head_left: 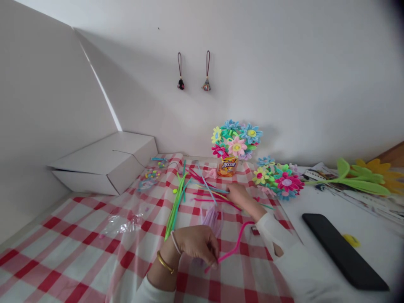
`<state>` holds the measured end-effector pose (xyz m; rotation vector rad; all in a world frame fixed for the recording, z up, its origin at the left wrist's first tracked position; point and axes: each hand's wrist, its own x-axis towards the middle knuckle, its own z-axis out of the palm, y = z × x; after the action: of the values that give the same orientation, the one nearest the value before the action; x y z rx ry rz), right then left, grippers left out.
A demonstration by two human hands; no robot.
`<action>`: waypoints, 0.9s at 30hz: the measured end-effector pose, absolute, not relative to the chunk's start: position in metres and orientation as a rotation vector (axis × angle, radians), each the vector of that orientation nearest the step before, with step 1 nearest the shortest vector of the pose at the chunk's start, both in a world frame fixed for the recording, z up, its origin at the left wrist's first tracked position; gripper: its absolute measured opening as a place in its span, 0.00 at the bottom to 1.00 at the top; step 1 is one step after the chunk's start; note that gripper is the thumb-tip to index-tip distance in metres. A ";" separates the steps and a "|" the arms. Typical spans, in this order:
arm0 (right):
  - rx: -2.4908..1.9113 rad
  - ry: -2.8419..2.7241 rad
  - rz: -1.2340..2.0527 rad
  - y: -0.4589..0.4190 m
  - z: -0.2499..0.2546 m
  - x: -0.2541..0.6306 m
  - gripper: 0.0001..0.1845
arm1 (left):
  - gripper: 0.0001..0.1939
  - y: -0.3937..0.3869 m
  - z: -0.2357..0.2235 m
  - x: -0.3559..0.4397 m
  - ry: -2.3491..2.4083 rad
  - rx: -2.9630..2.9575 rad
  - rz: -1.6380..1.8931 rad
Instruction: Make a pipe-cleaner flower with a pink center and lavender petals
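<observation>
My left hand [198,243], with a gold bangle and a pale band at the wrist, pinches a bent hot-pink pipe cleaner [237,245] near one end. The rest of that stem rises to the right in a kinked curve. My right hand [239,196] reaches forward over loose pipe cleaners, near the tips of a blue one [217,190] and several pink ones [217,199]. Its fingertips are small and partly hidden, so I cannot see a grip. A lilac bundle [212,219] lies between the hands, with green pipe cleaners [175,206] to its left.
A pot of fuzzy flowers [227,166] stands by the wall, a second flower bunch [280,180] lies right of it. A white box [104,162] sits at back left, clear plastic [123,223] before it. A black phone-like slab [344,250] and a yellow flower [375,170] are at right.
</observation>
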<state>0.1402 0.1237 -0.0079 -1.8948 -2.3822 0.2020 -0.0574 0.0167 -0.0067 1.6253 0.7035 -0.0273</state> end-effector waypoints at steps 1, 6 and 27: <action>-1.887 -2.364 0.189 0.124 -0.006 0.143 0.12 | 0.12 0.017 -0.006 -0.058 0.706 1.638 -0.029; -1.828 -2.307 0.161 0.124 0.005 0.156 0.15 | 0.07 0.016 -0.004 -0.057 0.712 1.675 -0.023; -1.934 -2.263 0.224 0.111 -0.003 0.159 0.12 | 0.12 0.017 -0.003 -0.060 0.654 1.575 0.017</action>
<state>0.1588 0.1113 -0.0026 -1.9340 -2.2635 0.2244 -0.0604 0.0167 -0.0026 1.5747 0.6539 0.0167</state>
